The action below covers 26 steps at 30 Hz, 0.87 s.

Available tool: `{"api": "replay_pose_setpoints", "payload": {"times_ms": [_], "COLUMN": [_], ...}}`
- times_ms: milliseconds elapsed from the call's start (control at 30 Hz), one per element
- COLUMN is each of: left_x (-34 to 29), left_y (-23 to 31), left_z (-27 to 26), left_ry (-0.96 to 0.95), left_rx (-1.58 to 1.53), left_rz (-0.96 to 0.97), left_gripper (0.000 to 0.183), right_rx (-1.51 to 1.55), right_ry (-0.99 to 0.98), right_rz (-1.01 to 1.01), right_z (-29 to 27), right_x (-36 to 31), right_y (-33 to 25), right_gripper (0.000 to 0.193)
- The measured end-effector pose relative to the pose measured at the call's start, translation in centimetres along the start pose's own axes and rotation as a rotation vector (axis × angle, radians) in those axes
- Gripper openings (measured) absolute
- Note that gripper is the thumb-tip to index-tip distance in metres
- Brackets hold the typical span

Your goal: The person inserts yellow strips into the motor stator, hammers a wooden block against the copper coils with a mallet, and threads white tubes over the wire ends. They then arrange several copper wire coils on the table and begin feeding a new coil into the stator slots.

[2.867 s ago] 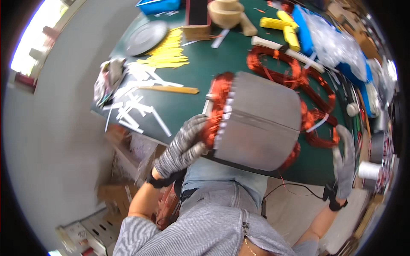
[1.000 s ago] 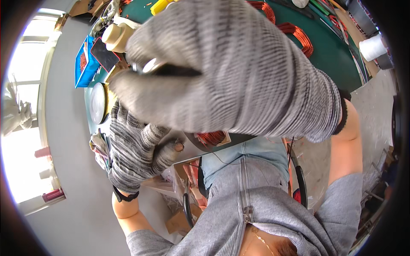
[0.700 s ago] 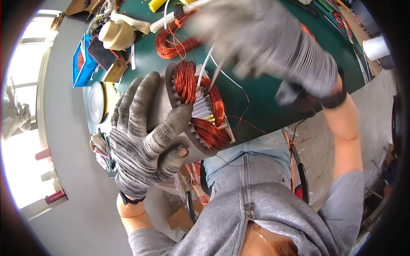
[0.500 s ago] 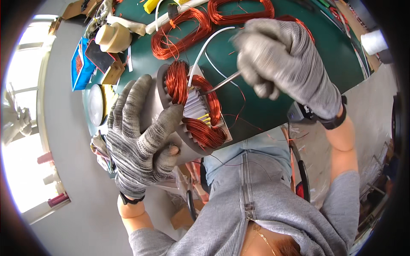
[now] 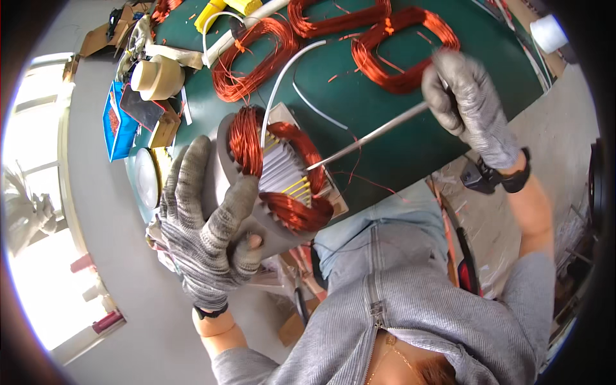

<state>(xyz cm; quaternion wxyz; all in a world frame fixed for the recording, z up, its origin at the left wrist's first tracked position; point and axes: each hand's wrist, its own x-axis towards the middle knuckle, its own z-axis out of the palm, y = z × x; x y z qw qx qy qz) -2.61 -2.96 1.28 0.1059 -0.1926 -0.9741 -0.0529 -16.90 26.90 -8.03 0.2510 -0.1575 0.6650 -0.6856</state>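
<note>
A grey motor stator (image 5: 221, 176) lies tilted on the green table, its slotted bore facing right. Bundles of copper winding (image 5: 246, 142) bulge from its end, and pale slot liners (image 5: 282, 168) with yellow strips line the inside. My left hand (image 5: 208, 224), in a grey knit glove, rests spread against the stator's outside, thumb beside the winding. My gloved right hand (image 5: 471, 106), slightly blurred, is closed on one end of a thin metal rod (image 5: 378, 133). The rod's far tip reaches into the bore, by the right-hand winding. A white sleeve tube (image 5: 282, 77) rises from the upper winding.
Several loose copper coils (image 5: 253, 58) lie at the table's far side. On the left stand a cream tape roll (image 5: 157, 77), a blue bin (image 5: 119, 122) and a round dish (image 5: 149, 178). A white spool (image 5: 548, 33) sits at the far right. A thin wire (image 5: 372, 183) trails near the table edge (image 5: 410, 186).
My right hand has moved right and away from the stator, drawing more of the rod out of the bore. The view has shifted slightly; my left hand stays on the stator.
</note>
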Motion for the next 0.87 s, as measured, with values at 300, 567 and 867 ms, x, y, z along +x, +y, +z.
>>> {"api": "replay_pose_setpoints", "payload": {"times_ms": [300,567,867], "left_x": [-0.9,-0.6,0.7], "left_y": [-0.7,-0.4,-1.2], "left_z": [-0.4,-1.2,-0.1], "left_ry": [0.065,-0.074,0.052], "left_rx": [-0.009,-0.048,-0.078], "left_rz": [-0.011,-0.098,0.056], "left_gripper": [0.048,0.048,0.049], "right_rx": [0.169,-0.591,0.172], "right_ry": [-0.382,0.02,-0.991], "right_rz": [-0.096,-1.358,0.192], "right_z": [0.9,12.0,1.1], "right_x": [2.3,9.0,9.6], "right_y": [-5.9,-6.8,-7.9], "right_gripper": [0.032,0.028,0.04]}}
